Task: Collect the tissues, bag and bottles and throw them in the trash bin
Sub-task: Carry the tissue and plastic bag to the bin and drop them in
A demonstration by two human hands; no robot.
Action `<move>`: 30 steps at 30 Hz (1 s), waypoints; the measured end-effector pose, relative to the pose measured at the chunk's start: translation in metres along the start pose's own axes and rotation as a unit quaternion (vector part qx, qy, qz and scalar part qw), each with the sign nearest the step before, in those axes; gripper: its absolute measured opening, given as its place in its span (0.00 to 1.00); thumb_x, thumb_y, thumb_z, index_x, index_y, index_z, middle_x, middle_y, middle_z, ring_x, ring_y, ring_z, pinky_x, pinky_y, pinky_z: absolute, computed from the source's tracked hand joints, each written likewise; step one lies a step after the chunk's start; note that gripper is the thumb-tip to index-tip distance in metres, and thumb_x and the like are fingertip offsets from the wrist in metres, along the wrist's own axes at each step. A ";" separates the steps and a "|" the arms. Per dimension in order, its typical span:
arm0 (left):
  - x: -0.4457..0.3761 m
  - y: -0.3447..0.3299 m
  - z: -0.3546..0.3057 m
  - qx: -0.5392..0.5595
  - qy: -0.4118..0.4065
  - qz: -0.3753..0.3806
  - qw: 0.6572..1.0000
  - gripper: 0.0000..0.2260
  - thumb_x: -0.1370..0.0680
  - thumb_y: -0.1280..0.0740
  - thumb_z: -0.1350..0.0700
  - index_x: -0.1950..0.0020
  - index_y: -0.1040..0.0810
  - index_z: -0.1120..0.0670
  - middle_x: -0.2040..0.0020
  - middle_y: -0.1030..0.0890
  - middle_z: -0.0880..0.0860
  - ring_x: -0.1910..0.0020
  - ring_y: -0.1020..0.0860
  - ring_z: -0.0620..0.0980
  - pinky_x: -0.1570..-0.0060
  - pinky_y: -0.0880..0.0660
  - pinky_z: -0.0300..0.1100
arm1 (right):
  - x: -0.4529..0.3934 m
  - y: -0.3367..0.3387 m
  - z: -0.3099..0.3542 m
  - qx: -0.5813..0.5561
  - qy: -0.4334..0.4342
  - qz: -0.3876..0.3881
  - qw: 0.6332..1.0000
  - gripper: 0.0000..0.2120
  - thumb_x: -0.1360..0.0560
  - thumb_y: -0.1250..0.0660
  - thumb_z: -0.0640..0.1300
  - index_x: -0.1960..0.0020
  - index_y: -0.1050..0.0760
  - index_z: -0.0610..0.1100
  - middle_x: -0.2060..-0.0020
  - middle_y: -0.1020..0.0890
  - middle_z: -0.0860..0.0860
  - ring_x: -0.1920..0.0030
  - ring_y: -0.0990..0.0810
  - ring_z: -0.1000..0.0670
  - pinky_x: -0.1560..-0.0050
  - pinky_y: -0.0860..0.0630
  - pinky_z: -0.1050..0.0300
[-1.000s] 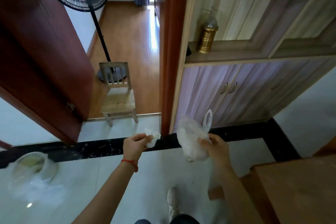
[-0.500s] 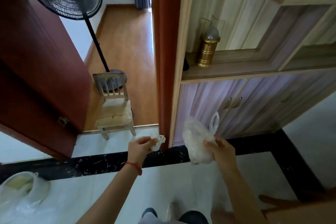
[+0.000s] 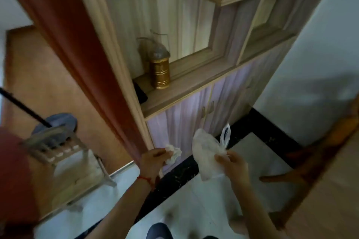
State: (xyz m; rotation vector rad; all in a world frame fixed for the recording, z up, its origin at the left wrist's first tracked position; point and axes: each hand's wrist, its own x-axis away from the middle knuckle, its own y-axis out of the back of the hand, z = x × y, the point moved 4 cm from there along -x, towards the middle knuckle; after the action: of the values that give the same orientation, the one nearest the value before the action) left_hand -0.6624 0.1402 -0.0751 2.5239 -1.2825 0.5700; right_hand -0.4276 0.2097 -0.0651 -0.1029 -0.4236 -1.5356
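Open floor (image 3: 252,153) lies ahead between the cabinet (image 3: 186,122) and table (image 3: 330,190); chair (image 3: 70,159) blocks leftward.

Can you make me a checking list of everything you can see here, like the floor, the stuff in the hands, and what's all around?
Surface: pale glossy tiled floor with a black marbled strip.
Job's things: crumpled white tissue; thin white plastic bag. No bottles or bin seen.
Clutter: ribbed brass-coloured canister on the shelf ledge.
Grippers: left hand pinches the tissue; right hand grips the bag.
Cables: nothing seen.
Surroundings: pale wooden cabinet; red-brown door frame; small wooden chair; round grey fan base; brown wooden table edge on the right.
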 end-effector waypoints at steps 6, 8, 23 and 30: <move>-0.040 -0.050 -0.030 -0.095 -0.033 0.139 0.985 0.06 0.31 0.29 0.65 0.55 0.18 0.59 0.60 0.18 0.57 0.60 0.22 0.51 0.55 0.23 0.44 | 0.006 0.023 -0.005 -0.030 -0.022 -0.124 0.992 0.04 0.30 0.29 0.40 0.59 0.23 0.48 0.64 0.18 0.50 0.62 0.20 0.52 0.67 0.26 0.66; -0.045 -0.069 -0.035 -0.097 -0.029 0.176 0.979 0.07 0.31 0.29 0.65 0.54 0.18 0.61 0.67 0.17 0.51 0.66 0.21 0.44 0.64 0.21 0.35 | 0.010 0.031 -0.008 -0.047 -0.031 -0.158 0.986 0.03 0.30 0.29 0.40 0.58 0.22 0.47 0.64 0.18 0.50 0.63 0.20 0.53 0.69 0.27 0.69; -0.071 -0.223 -0.046 -0.128 -0.010 0.329 0.935 0.06 0.30 0.30 0.67 0.58 0.19 0.58 0.77 0.19 0.43 0.74 0.22 0.37 0.74 0.27 0.27 | -0.016 0.110 -0.014 -0.154 -0.073 -0.325 0.930 0.08 0.30 0.29 0.37 0.52 0.23 0.43 0.63 0.19 0.51 0.65 0.20 0.56 0.73 0.28 0.73; -0.099 -0.317 -0.064 -0.114 -0.014 0.327 0.938 0.05 0.31 0.29 0.65 0.55 0.19 0.61 0.63 0.19 0.55 0.62 0.22 0.49 0.67 0.22 0.31 | -0.091 0.173 0.002 -0.177 -0.057 -0.330 0.925 0.07 0.31 0.28 0.37 0.53 0.22 0.41 0.62 0.17 0.48 0.67 0.18 0.56 0.72 0.25 0.69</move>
State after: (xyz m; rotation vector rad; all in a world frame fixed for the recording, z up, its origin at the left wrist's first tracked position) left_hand -0.4722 0.4195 -0.0769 1.8927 -2.0731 0.4663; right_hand -0.2563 0.3043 -0.0590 -0.3609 -0.2746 -2.2743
